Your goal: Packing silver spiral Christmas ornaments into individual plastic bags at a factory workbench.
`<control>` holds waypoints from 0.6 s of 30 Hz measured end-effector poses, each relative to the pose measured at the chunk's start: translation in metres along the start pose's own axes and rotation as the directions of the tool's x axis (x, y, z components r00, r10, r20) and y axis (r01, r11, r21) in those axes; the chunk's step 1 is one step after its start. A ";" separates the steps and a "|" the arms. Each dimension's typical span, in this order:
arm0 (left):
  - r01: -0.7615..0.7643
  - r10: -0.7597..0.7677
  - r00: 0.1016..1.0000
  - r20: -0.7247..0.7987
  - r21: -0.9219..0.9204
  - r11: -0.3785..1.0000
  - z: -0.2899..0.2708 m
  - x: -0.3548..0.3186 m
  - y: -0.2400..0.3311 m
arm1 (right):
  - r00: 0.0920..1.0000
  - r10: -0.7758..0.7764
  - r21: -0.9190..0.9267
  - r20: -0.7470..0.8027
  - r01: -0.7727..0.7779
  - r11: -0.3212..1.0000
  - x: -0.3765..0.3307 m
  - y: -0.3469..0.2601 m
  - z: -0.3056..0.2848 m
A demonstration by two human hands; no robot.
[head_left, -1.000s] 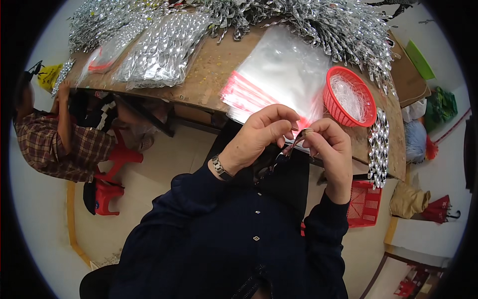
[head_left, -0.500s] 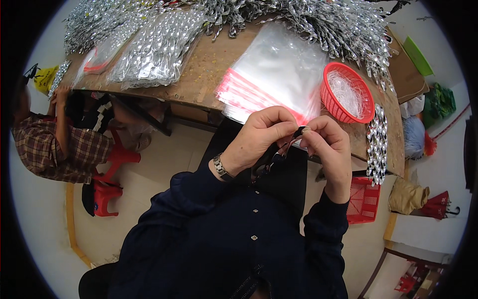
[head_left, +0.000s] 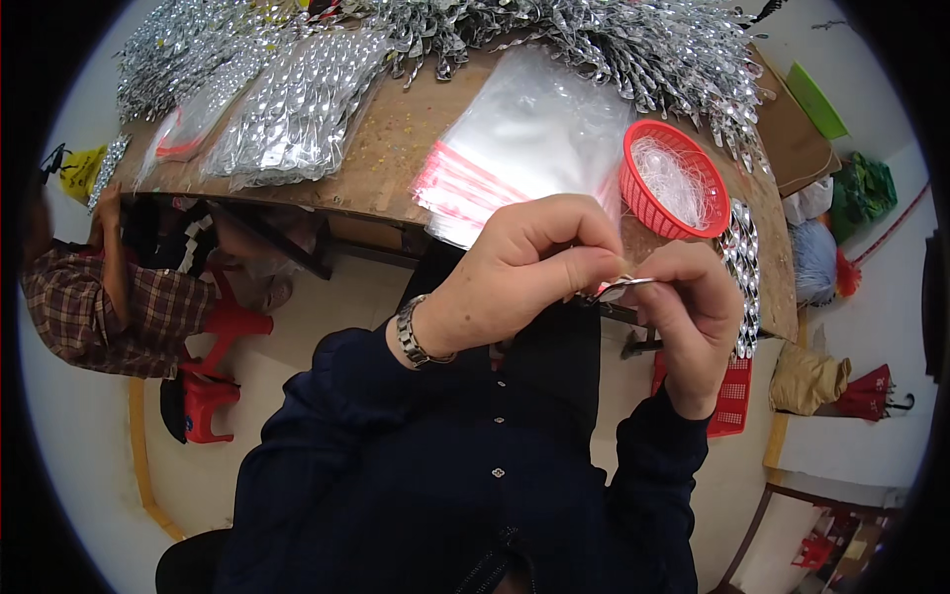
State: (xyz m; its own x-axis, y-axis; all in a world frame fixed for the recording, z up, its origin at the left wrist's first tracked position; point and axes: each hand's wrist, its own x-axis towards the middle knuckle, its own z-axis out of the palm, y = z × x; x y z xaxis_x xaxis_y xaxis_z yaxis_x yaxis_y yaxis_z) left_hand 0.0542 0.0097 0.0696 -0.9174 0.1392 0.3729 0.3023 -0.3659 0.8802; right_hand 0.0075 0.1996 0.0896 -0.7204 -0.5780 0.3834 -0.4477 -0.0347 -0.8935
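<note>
A shiny silver strip (head_left: 614, 289) runs between my two hands, in front of the table's near edge. The thumb and forefinger of my left hand (head_left: 524, 267), with a metal watch on its wrist, pinch the strip's left part. At its other end, my right hand (head_left: 696, 315) grips it between thumb and bent forefinger. Most of the strip is hidden by my fingers. Just beyond the hands lies a stack of clear plastic bags (head_left: 534, 129) with red-striped edges. To the right of the bags, a red plastic basket (head_left: 633, 193) contains fine clear threads (head_left: 678, 183).
Heaps of silver twisted strips (head_left: 633, 49) cover the far side of the wooden table (head_left: 391, 148). A filled bag of strips (head_left: 297, 109) lies at left; more strips (head_left: 740, 267) hang over the right edge. A person in a plaid shirt (head_left: 84, 307) sits at far left.
Both hands have shifted to the right and my right hand has turned. The strip, which hung down between them, now lies nearly level between the fingertips.
</note>
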 end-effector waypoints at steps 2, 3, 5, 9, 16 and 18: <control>-0.062 0.060 0.998 0.032 0.089 0.994 0.002 0.006 0.011 | 0.991 -0.128 -0.017 -0.042 0.127 0.992 0.001 -0.007 -0.002; -0.195 0.178 0.980 0.094 0.220 0.956 0.003 0.011 0.016 | 0.991 -0.129 -0.020 -0.045 0.128 0.992 0.001 -0.010 -0.004; -0.329 0.285 0.943 0.174 0.337 0.882 0.004 0.022 0.027 | 0.951 -0.291 -0.053 -0.104 0.286 0.957 0.003 -0.014 -0.007; -0.500 0.405 0.864 0.300 0.416 0.759 0.008 0.039 0.049 | 0.869 -0.474 -0.033 -0.145 0.474 0.880 0.012 -0.023 -0.009; -0.546 0.463 0.838 0.290 0.398 0.737 0.021 0.059 0.060 | 0.851 -0.506 -0.033 -0.142 0.507 0.861 0.023 -0.039 -0.024; -0.502 0.439 0.864 0.248 0.358 0.787 0.029 0.065 0.065 | 0.835 -0.522 -0.048 -0.176 0.522 0.851 0.027 -0.046 -0.027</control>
State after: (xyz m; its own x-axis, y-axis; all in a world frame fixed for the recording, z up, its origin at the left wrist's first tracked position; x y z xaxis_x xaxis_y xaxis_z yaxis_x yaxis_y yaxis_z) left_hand 0.0212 0.0214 0.1591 -0.5958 0.1875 0.7810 0.7914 -0.0287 0.6106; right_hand -0.0054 0.2074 0.1470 -0.4605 -0.3212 0.8275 -0.7828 -0.2926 -0.5492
